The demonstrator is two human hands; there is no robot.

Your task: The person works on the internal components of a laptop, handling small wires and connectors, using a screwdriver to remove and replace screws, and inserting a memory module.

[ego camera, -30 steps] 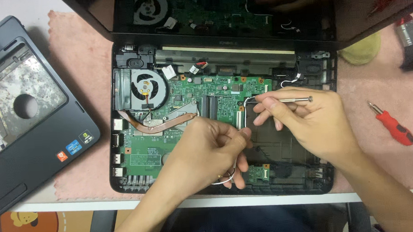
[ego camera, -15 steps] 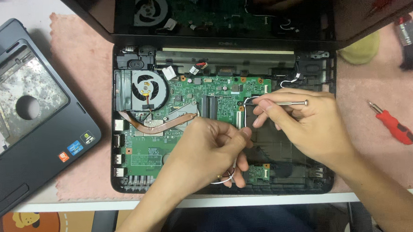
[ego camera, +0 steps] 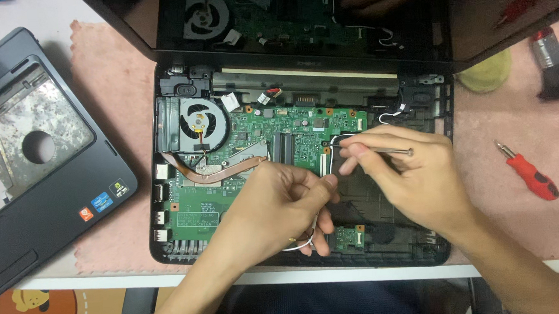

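Far left of the left hand (ego camera: 275, 202), a removed cover (ego camera: 38, 169) lies on the desk (ego camera: 36, 17), clear of the open laptop (ego camera: 307, 194). That hand pinches thin wires (ego camera: 306, 241) aside; beside it, the right hand (ego camera: 414, 175) pinches tweezers (ego camera: 381, 150) over the board (ego camera: 278, 138), apparently for fine reach. Right of it lies a screwdriver (ego camera: 527, 171).

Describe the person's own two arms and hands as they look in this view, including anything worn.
Both forearms are bare, with no sleeves in sight. The left hand and right hand wear no gloves, and no watch or bracelet shows. Fingernails are short and unpainted. Whether any ring is worn cannot be told.
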